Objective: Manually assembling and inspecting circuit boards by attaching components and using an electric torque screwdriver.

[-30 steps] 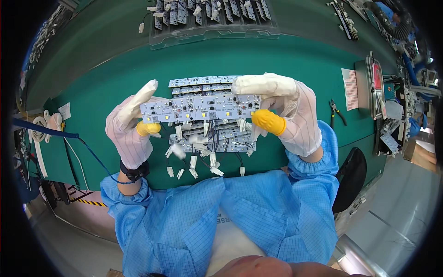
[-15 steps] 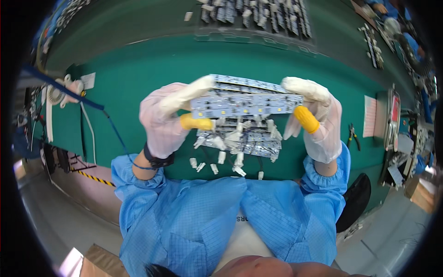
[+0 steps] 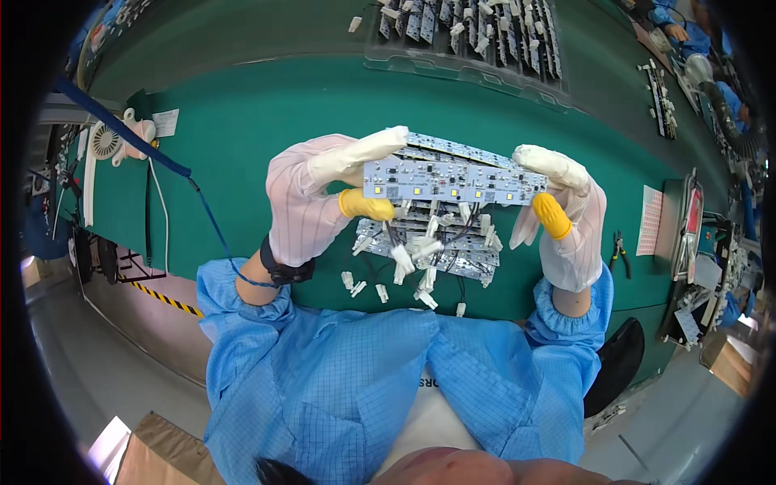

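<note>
Between my two gloved hands is a small stack of LED circuit boards (image 3: 454, 183), long strips raised above the mat. The front board faces me, showing yellowish LEDs and small black parts; more boards (image 3: 465, 150) lean behind it. My left hand (image 3: 327, 179) grips the left end, its yellow-covered thumb at the lower edge and white-covered fingers on top. The opposite end is pinched by my right hand (image 3: 566, 198) the same way. Wires with white connectors (image 3: 414, 252) dangle below. Underneath, a pile of similar boards (image 3: 473, 265) lies on the green mat, partly hidden.
A clear plastic tray (image 3: 485, 74) of upright boards stands at the back. Pliers (image 3: 619, 255) and a printed sheet (image 3: 651, 220) lie to the right. At left are a small white fan (image 3: 120, 141) and a blue coiled cord (image 3: 121, 129) running to my left wrist.
The whole view has shifted slightly. The held boards have turned a little, their right end now lower, and the front face has become sharp. Both hands keep their grip.
</note>
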